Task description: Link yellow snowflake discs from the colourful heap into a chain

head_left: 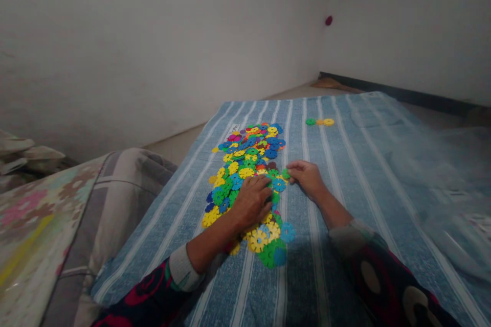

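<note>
A heap of notched plastic discs (pixel 247 169) in green, yellow, blue and other colours lies on a blue striped cloth (pixel 345 163). My left hand (pixel 251 202) rests over the middle of the heap, its fingers curled down among the discs; what they hold, if anything, is hidden. At the heap's right edge, my right hand (pixel 307 176) pinches a green notched disc (pixel 286 173) between thumb and fingers. Farther back on the cloth, a green, an orange and a yellow disc form a short row (pixel 319 122).
On the right lies a clear plastic bag (pixel 456 214). Grey fabric (pixel 126 179) and a flowered cover (pixel 34 214) are at the left. Behind the cloth stands a pale wall (pixel 172 36).
</note>
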Action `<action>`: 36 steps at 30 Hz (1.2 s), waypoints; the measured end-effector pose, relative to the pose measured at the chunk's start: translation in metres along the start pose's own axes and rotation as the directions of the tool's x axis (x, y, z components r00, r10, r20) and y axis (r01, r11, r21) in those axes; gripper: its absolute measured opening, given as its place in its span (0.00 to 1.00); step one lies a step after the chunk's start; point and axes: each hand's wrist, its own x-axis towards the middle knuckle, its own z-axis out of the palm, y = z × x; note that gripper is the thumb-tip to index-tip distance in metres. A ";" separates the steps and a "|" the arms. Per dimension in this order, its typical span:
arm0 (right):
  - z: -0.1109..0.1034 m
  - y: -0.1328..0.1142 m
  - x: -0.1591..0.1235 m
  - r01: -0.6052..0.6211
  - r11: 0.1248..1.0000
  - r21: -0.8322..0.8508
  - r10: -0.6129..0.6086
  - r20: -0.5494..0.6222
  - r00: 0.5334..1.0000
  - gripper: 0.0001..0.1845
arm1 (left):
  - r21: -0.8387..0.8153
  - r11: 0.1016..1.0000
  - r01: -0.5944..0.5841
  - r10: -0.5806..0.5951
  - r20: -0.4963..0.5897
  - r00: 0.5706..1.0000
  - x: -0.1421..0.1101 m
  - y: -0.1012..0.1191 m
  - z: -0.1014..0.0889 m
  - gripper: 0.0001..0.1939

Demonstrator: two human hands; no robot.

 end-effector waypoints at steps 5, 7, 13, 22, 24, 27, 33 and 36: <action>0.003 -0.003 0.000 0.006 1.000 0.003 -0.006 0.005 1.000 0.11 | 0.000 1.000 0.002 -0.002 -0.125 0.992 -0.002 -0.019 0.003 0.07; 0.003 -0.003 0.000 0.009 1.000 0.008 -0.009 0.002 1.000 0.11 | 0.011 1.000 0.010 -0.008 -0.158 0.987 -0.002 -0.023 0.004 0.08; 0.000 0.000 0.001 0.000 1.000 0.031 -0.001 0.041 0.999 0.12 | 0.016 0.999 0.035 -0.033 -0.149 0.988 -0.001 -0.013 0.006 0.08; -0.002 -0.003 -0.001 -0.029 0.998 0.050 0.026 0.052 0.998 0.13 | 0.050 0.991 0.120 -0.124 0.081 0.989 0.017 0.019 0.003 0.13; -0.003 -0.004 -0.001 -0.025 0.998 0.053 0.022 0.055 0.998 0.12 | 0.034 0.992 0.124 -0.127 0.092 0.988 0.018 0.020 0.003 0.12; -0.004 -0.005 -0.002 -0.022 0.997 0.077 0.016 0.072 0.997 0.13 | -0.035 0.993 0.111 -0.108 0.060 0.992 0.020 0.017 0.003 0.07; -0.006 -0.007 -0.008 -0.118 0.977 0.177 0.061 0.301 0.952 0.17 | -0.263 0.941 0.215 -0.251 -0.114 0.961 0.028 0.003 -0.003 0.12; -0.003 -0.004 -0.011 -0.139 0.969 0.203 0.054 0.377 0.924 0.19 | -0.368 0.883 0.291 -0.360 -0.135 0.923 0.031 0.004 -0.009 0.15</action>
